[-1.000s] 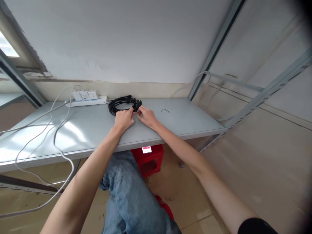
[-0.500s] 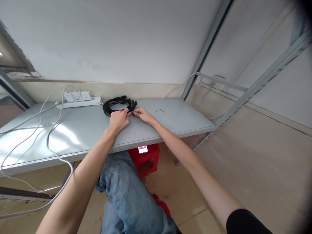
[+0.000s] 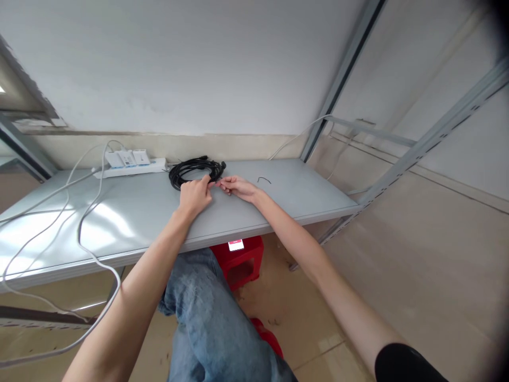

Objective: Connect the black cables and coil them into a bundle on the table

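A coil of black cable (image 3: pixel 186 168) lies on the grey metal shelf (image 3: pixel 135 223). My left hand (image 3: pixel 194 196) is closed at the coil's front right edge, thumb and finger gripping it. Just right of it, the fingertips of my right hand (image 3: pixel 235 187) are pinched together close to the left fingertips. They appear to hold the end of a thin black tie at the coil, mostly hidden by the fingers. Another short, bent black tie (image 3: pixel 264 179) rests loose on the shelf to the right of my right hand.
A white power strip (image 3: pixel 135 168) with white adapters plugged in stands at the back left. White cords (image 3: pixel 81 228) run from it over the shelf's front edge. Below is a red stool (image 3: pixel 244 260) with a lit phone (image 3: pixel 236 245) on it. A metal post (image 3: pixel 338 90) rises at the right.
My right hand has shifted slightly right and turned, its fingers curling more, still pinched near the coil. My left hand stays at the coil. The view has moved slightly.
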The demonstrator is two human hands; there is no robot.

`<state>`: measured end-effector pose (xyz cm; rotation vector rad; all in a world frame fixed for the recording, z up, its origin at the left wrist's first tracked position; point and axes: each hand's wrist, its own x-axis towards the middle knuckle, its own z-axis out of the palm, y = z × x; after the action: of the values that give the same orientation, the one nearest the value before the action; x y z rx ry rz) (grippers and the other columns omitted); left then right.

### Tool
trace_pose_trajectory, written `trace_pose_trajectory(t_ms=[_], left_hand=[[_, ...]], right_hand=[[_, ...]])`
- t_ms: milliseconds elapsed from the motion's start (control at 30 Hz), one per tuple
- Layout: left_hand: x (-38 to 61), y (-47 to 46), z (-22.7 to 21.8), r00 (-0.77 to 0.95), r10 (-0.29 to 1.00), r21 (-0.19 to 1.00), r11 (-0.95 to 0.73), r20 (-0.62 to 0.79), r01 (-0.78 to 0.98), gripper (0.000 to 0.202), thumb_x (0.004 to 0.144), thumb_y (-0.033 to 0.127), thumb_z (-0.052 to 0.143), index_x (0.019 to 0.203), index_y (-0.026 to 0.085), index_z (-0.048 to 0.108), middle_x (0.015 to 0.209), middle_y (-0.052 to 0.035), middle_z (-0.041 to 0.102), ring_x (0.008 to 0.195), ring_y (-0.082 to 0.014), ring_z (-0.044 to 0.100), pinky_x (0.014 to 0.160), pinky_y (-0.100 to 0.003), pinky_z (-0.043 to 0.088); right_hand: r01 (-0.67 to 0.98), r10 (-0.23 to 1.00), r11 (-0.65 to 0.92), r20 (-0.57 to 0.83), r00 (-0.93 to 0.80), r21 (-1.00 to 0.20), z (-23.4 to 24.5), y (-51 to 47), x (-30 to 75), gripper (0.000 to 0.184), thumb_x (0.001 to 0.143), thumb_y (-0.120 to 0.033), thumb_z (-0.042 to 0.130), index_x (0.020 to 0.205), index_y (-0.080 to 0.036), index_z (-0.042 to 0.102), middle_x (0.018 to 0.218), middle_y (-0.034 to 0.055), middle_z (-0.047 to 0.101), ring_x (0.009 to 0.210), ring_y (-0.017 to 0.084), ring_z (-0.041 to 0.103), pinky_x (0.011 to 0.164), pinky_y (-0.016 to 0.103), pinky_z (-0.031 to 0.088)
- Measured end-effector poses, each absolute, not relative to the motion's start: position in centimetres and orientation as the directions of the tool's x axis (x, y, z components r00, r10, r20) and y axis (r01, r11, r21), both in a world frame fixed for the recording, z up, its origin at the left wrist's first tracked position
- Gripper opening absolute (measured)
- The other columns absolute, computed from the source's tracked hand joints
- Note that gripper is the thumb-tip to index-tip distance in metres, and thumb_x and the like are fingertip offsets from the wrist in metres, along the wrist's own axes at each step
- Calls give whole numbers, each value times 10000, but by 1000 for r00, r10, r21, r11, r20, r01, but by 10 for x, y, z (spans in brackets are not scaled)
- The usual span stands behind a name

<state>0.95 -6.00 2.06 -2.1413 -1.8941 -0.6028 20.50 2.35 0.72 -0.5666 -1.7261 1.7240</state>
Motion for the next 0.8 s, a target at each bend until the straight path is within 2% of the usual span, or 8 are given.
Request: trace_pose_trajectory(t_ms=[67,200,333,433,567,667,800], left_hand=[[10,-61,22,73,894,108,-134,442,985,421,1032,389,344,1192,189,678,976,-179,777,952,-357,730,763,-376,402],[12,-62,24,80,896,99,-137,438,986,410,1023,379,352,1185,193,679,967,-174,776,941,-360,729,750,-376,395],[12,-62,23,82,893,94,-137,442,986,443,1029,406,335,1218,197,677,954,-168,774,940,-356,725,752,-371,404],[11,-61,22,89,886,100,-151,455,983,463,1027,403,334,1301,204,650,953,-162,772,951,-351,722,763,-366,412],[10,-61,21,89,892,93,-145,444,985,455,1020,409,331,1231,203,677,925,-165,763,947,-368,720,761,-377,412],[10,-61,22,88,895,102,-146,436,984,437,1015,406,331,1171,210,689,915,-164,760,949,-370,720,760,-380,407],[10,-62,22,88,894,98,-145,438,985,449,1013,424,318,1147,210,689,910,-170,761,936,-374,720,741,-384,405]], right_hand=[[-134,691,17,109,-715,-991,8,24,206,213,860,-344,799,924,-145,760,739,-14,625,610,80,490,570,201,373],[-97,714,-30,47,-698,-995,10,22,202,284,974,-421,678,980,-142,731,856,45,696,678,107,559,581,215,417],[-106,752,43,102,-652,-993,8,20,197,214,905,-329,764,1029,-178,677,829,2,666,668,105,560,541,200,409],[-122,735,93,151,-661,-988,8,19,197,321,846,-270,805,1125,-192,668,933,12,688,747,113,597,553,192,428],[-103,705,139,171,-688,-985,10,17,199,230,860,-335,792,986,-166,701,986,44,696,818,122,616,591,190,448],[-82,673,164,172,-720,-983,13,15,199,299,869,-445,786,892,-159,703,939,52,706,809,126,621,598,192,438],[-38,677,182,153,-720,-983,14,12,199,374,787,-500,846,815,-167,677,869,36,712,755,115,601,620,201,428]])
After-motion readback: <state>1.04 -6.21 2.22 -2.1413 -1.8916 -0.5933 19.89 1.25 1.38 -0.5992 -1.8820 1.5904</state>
